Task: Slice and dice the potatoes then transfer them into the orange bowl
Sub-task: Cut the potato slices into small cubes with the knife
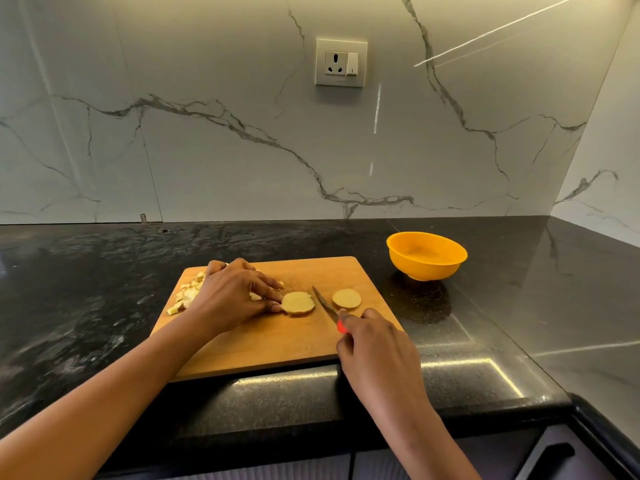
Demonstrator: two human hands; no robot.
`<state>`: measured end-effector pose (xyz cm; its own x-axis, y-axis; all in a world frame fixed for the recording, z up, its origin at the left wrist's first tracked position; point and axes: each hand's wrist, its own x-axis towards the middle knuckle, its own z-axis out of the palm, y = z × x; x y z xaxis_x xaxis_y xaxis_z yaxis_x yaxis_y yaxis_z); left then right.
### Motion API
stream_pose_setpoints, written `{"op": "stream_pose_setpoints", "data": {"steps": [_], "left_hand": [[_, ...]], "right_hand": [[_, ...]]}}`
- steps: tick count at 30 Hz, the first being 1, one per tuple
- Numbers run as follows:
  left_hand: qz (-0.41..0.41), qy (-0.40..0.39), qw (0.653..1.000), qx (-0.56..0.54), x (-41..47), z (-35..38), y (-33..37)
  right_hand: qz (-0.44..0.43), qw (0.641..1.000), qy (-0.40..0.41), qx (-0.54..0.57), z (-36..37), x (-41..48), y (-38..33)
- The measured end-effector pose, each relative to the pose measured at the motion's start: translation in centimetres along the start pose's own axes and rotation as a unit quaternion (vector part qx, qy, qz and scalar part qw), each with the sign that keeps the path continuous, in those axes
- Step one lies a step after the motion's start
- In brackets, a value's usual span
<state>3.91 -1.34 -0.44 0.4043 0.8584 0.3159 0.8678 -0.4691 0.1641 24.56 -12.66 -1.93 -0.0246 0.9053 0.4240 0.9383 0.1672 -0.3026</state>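
1. The left hand (230, 296) lies flat, fingertips touching a potato slice (298, 302) on the wooden cutting board (277, 344).
2. The right hand (375, 344) grips a red-handled knife (327, 308) between two slices.
3. The orange bowl (426, 256) sits on the black counter (86, 289).

Thick potato slice (298, 302): pale, round, flat on the cutting board (277, 344), touching your left hand's (230, 294) fingertips. Thinner slice (346, 298): flat, just right of the knife (323, 304) in your right hand (372, 341). Diced potato (188, 293): heaped at the board's left. Orange bowl (426, 256): upright, beyond the board's right corner.
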Motion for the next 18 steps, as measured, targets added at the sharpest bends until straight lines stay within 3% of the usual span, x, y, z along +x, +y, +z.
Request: {"op": "stream_pose_setpoints", "data": {"steps": [7,12,18], "left_hand": [[-0.002,0.005,1.0,-0.003,0.0,0.2,0.1],[-0.026,-0.053,0.998,0.037,-0.6,0.0,0.9],[-0.01,-0.049,0.996,0.07,-0.1,0.2,2.2]], "right_hand": [[-0.001,1.0,0.001,0.006,0.1,0.0,0.1],[-0.002,1.0,0.001,0.002,0.3,0.0,0.2],[-0.016,1.0,0.0,0.009,0.4,-0.3,0.1]]}}
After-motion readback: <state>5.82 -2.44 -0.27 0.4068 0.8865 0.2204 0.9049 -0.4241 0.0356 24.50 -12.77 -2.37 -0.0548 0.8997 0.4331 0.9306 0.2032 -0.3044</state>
